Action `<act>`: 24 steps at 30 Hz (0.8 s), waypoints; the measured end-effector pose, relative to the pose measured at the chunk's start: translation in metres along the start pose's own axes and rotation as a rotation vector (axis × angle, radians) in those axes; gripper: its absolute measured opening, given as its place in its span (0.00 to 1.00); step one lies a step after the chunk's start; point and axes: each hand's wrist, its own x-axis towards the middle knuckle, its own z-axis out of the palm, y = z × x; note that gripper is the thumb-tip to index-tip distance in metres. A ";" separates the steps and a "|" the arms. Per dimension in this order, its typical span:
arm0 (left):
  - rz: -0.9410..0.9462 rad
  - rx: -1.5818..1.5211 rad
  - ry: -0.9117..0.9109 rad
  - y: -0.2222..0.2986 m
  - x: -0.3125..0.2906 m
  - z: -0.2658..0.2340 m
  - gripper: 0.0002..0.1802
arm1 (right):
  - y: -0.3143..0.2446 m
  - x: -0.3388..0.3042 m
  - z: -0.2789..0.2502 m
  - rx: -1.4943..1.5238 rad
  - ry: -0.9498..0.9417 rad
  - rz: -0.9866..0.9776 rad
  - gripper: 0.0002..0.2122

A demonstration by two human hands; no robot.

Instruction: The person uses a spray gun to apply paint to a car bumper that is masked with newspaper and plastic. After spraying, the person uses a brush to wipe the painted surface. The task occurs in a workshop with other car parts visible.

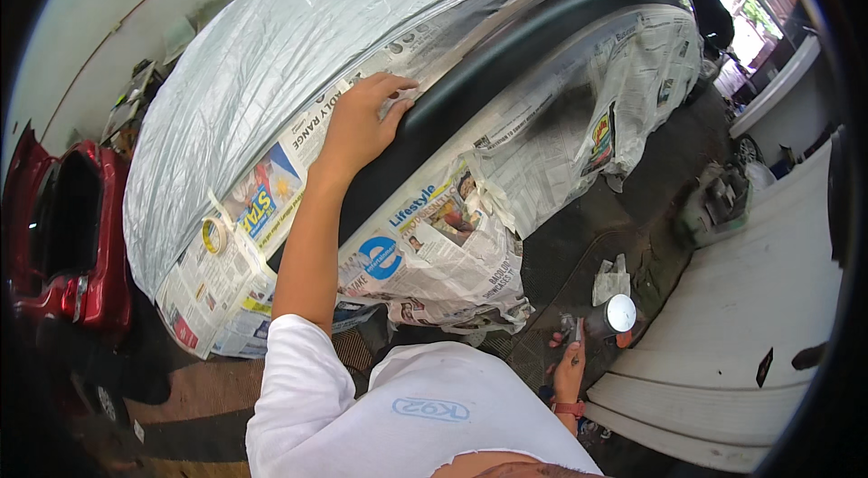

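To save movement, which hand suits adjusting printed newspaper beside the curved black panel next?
Left hand, probably: its fingers are at the curved black panel and printed newspaper. The right hand holds a tool with a round, white-topped cup.

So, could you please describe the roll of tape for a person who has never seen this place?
Begin with the big rounded shape under silvery sheeting. On its near side, follow the newspaper from the left hand toward the picture's lower left. There rests the roll of tape: the pale yellow ring with an open centre, unlike the flat pages around it.
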 end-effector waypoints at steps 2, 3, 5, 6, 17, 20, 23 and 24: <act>-0.004 -0.059 -0.042 -0.013 0.004 0.000 0.14 | -0.005 -0.014 0.016 0.009 0.027 0.012 0.40; -0.003 -0.087 -0.061 -0.021 0.007 0.000 0.14 | -0.004 -0.019 0.024 0.013 0.036 0.013 0.40; 0.073 -0.046 -0.069 -0.036 0.012 -0.003 0.11 | -0.010 -0.028 0.040 0.007 0.058 0.012 0.41; 0.081 -0.053 -0.092 -0.039 0.013 -0.005 0.11 | -0.015 -0.035 0.048 -0.001 0.070 0.016 0.41; 0.243 -0.096 -0.120 -0.065 0.031 -0.007 0.07 | -0.050 -0.074 0.098 -0.108 0.177 0.060 0.41; 0.289 -0.061 -0.124 -0.071 0.034 -0.002 0.06 | -0.049 -0.075 0.104 -0.114 0.187 0.048 0.40; 0.284 -0.082 -0.119 -0.072 0.037 -0.002 0.06 | -0.054 -0.075 0.113 -0.109 0.205 0.053 0.40; 0.263 -0.108 -0.112 -0.072 0.039 -0.002 0.06 | -0.056 -0.075 0.116 -0.106 0.209 0.054 0.40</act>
